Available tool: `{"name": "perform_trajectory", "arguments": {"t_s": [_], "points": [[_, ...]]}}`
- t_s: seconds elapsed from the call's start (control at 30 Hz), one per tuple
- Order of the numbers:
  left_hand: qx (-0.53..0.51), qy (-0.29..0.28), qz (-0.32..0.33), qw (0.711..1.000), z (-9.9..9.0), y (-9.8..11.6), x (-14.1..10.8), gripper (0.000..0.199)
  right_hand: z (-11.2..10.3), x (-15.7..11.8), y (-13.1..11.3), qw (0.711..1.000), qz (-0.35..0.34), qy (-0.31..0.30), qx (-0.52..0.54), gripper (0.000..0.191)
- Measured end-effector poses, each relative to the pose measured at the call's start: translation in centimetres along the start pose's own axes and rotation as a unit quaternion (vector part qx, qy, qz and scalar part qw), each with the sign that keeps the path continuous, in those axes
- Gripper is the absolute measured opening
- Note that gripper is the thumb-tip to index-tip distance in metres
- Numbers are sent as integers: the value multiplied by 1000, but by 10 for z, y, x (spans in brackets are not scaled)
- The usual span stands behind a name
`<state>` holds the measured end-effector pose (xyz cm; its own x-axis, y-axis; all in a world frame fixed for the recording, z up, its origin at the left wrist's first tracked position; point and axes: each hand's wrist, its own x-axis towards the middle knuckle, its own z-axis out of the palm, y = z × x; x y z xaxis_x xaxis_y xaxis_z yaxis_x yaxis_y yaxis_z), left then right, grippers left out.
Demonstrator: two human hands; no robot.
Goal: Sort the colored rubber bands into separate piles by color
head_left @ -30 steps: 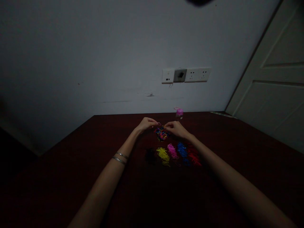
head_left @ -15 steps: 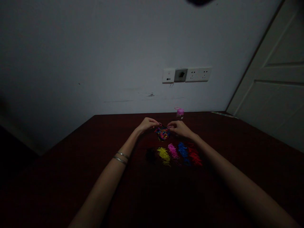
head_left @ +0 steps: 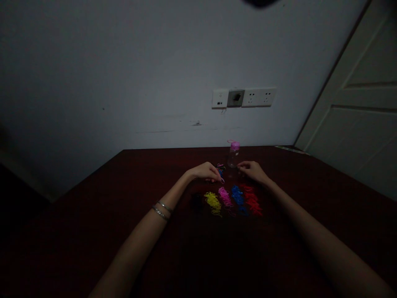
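My left hand [head_left: 205, 170] is closed in a pinch on a pink rubber band [head_left: 222, 180], just above the pink pile of bands [head_left: 226, 197]. Behind its fingers lies a mixed heap of coloured bands [head_left: 220, 169], partly hidden by the hand. My right hand [head_left: 252, 170] has its thumb and fingers pressed together beside the clear bottle [head_left: 233, 159] with a pink lid; what is between them, if anything, is too small to tell. Sorted piles lie in a row nearer me: black [head_left: 196, 201], yellow [head_left: 213, 203], pink, blue [head_left: 237, 195] and red [head_left: 253, 201].
The dark red-brown table [head_left: 149, 174] runs back to a grey wall [head_left: 155, 82]. Sockets and switches [head_left: 243, 98] are mounted on the wall. A white panelled door [head_left: 356, 95] stands at the right. The lighting is dim.
My left hand has moved right and nearer me, carrying a pink band from the mixed heap to the pink pile. My right hand has drawn away rightward from the heap, uncovering the bottle.
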<state>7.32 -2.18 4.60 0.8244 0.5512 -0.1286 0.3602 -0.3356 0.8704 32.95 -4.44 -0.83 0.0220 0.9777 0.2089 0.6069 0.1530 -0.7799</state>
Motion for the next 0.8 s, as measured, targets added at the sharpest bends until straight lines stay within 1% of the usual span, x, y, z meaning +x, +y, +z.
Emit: {"name": "perform_trajectory", "arguments": {"t_s": [0.1, 0.2, 0.43, 0.67, 0.8], "points": [[26, -58, -23, 998, 12, 4, 3, 24, 0, -1, 2, 1000, -2, 6, -4, 28], [47, -77, -33, 995, 18, 5, 4, 19, 1, 0, 3, 1000, -9, 5, -11, 27], [70, -81, -35, 994, 16, 4, 4, 15, 3, -1, 2, 1000, -17, 6, -21, 27], [91, -80, -24, 992, 10, 4, 2, 22, 3, 1, 4, 999, -25, 0, -42, 27], [82, -70, -10, 994, 1, 1, 0, 26, 5, 2, 4, 996, -40, 9, -84, 27]]}}
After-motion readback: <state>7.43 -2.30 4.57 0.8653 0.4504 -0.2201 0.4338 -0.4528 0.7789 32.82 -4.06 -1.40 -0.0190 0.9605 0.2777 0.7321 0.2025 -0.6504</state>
